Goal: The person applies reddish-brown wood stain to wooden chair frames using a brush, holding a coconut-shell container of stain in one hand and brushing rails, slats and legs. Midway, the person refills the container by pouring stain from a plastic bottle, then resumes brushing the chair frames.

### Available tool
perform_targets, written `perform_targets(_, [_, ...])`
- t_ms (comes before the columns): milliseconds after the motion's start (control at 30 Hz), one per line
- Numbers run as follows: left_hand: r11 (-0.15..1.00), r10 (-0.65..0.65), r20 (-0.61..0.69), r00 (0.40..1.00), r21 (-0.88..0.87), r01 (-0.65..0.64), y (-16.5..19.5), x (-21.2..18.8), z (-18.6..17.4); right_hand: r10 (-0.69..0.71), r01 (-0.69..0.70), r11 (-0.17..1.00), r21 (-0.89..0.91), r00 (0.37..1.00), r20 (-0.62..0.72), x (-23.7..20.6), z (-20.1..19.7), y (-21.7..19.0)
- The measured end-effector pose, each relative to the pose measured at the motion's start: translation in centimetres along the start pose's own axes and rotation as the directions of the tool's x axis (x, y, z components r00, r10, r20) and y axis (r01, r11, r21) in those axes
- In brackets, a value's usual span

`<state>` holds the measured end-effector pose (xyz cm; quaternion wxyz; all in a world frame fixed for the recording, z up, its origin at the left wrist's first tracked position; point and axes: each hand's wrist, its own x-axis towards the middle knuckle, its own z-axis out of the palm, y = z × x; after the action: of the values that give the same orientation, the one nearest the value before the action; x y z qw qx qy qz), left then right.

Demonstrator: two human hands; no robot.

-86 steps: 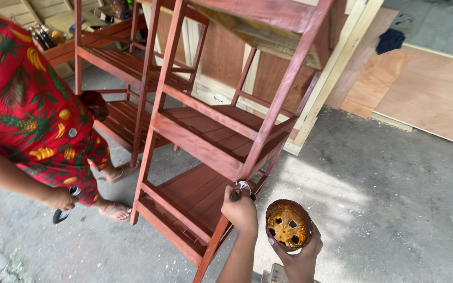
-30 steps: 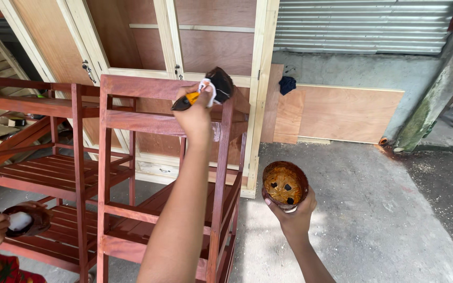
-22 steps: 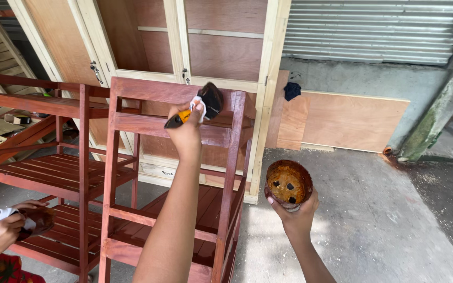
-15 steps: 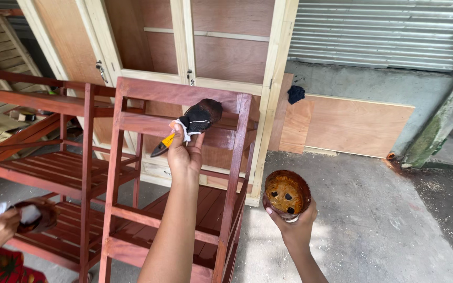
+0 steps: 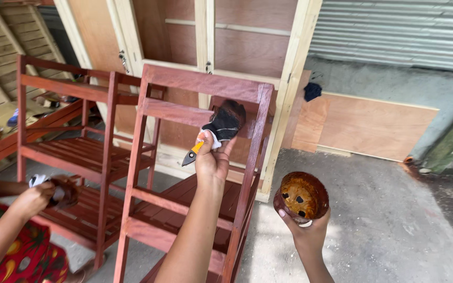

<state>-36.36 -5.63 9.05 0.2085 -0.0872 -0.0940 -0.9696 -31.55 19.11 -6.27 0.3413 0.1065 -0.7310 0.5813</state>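
Note:
My left hand (image 5: 212,160) is raised and shut on a brush (image 5: 225,121) with a yellow handle, a white wrap and a dark stained head. The brush head presses on the right post of a red-brown wooden rack (image 5: 195,84), just under its top rail. Lower and to the right of the rack, my right hand (image 5: 305,230) cups a round brown coconut-shell bowl (image 5: 301,195) with dark liquid in it.
A second red-brown rack (image 5: 74,89) stands to the left. Another person's hand (image 5: 33,199), on an arm in red patterned clothing, holds a white cloth there. Behind stand a pale wooden cabinet (image 5: 289,78), a plywood sheet (image 5: 373,126) and a corrugated shutter.
The view rose from the rack's lower shelves to its top. My left hand has brought the brush down from the top rail to just below it. The bowl stays at my right.

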Motion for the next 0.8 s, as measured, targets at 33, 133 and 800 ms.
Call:
perform_targets(33, [0.998, -0.055, 0.027, 0.998, -0.021, 0.056, -0.3, 0.3, 0.7, -0.021, 0.021, 1.0, -0.002, 1.0, -0.004, 0.6, 0.0, -0.3])
perform_targets(133, [0.996, -0.051, 0.014, 0.999, 0.07, 0.05, -1.1, 0.6, 2.6, 0.034, -0.039, 0.984, -0.176, 0.999, -0.031, 2.5, 0.8, -1.5])
perform_targets(800, [0.302, 0.364, 0.654, 0.663, 0.591, -0.748, 11.7, 15.4, 4.0, -0.189, 0.115, 0.96, -0.257, 0.939, -0.288, 5.0, 14.7, -6.9])
